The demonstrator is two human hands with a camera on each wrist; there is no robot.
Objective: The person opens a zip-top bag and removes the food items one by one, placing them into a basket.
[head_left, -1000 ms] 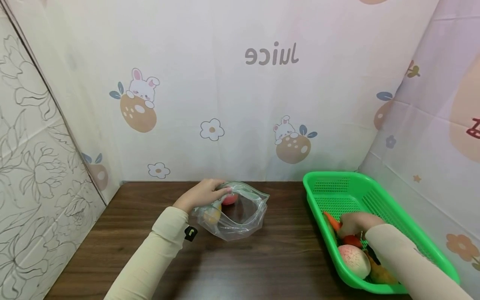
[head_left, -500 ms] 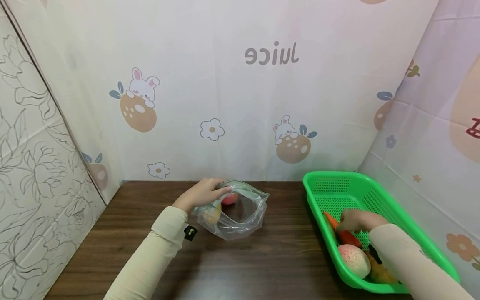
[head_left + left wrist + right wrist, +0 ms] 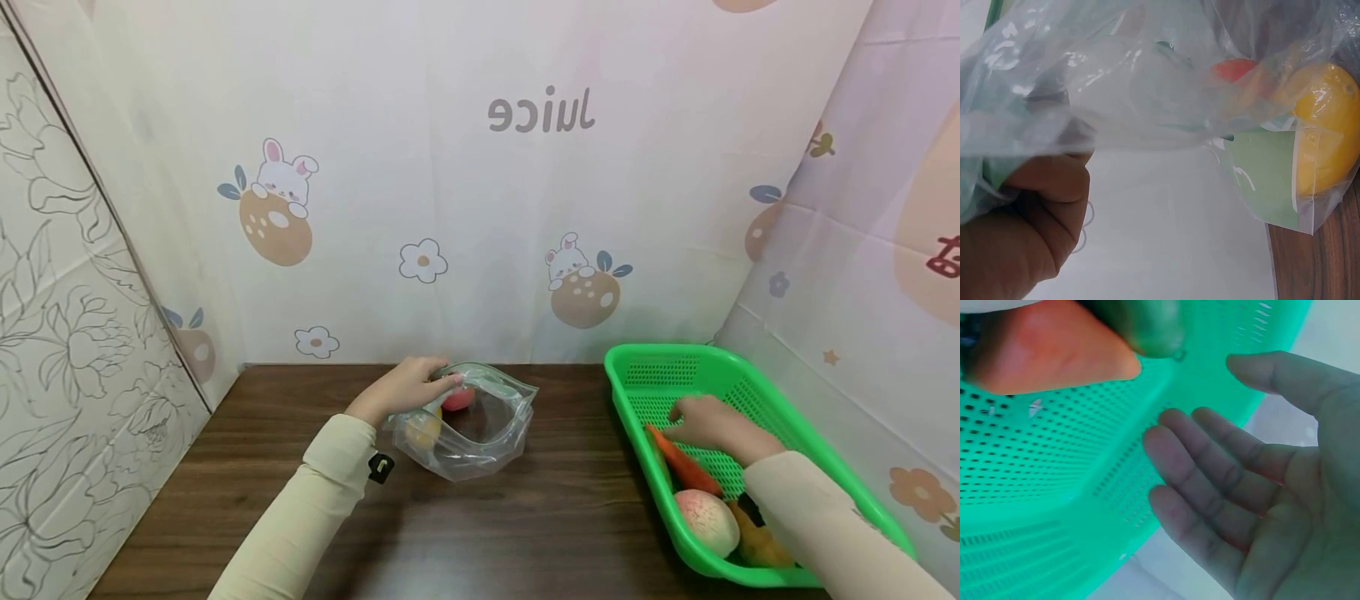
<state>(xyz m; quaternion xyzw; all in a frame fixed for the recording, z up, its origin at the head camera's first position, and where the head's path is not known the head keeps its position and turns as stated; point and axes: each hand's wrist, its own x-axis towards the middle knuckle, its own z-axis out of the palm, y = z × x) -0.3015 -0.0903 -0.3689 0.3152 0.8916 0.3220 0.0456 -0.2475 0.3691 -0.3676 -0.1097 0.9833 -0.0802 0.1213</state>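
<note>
My left hand [image 3: 408,387] grips the rim of a clear plastic zip bag [image 3: 480,458] on the table, its thumb over the edge. Inside the bag lie a yellow fruit [image 3: 1329,125] and a red, round item [image 3: 458,398]. Over the green basket [image 3: 821,454], my right hand [image 3: 716,427] hovers near the thick end of an orange carrot [image 3: 688,468]. Its palm and fingers show in the right wrist view with nothing held. A dark green vegetable [image 3: 1144,325] lies beside the carrot, partly hidden.
Toward the basket's near end sit a pink-and-cream peach [image 3: 707,522] and a brownish-yellow item [image 3: 761,542], partly behind my sleeve. The basket stands at the right of the brown wooden table [image 3: 570,508]. A printed curtain [image 3: 495,183] hangs behind.
My right hand has risen and drawn back from the carrot toward the basket's far side, uncovering more of the carrot. My left hand and the bag have stayed put.
</note>
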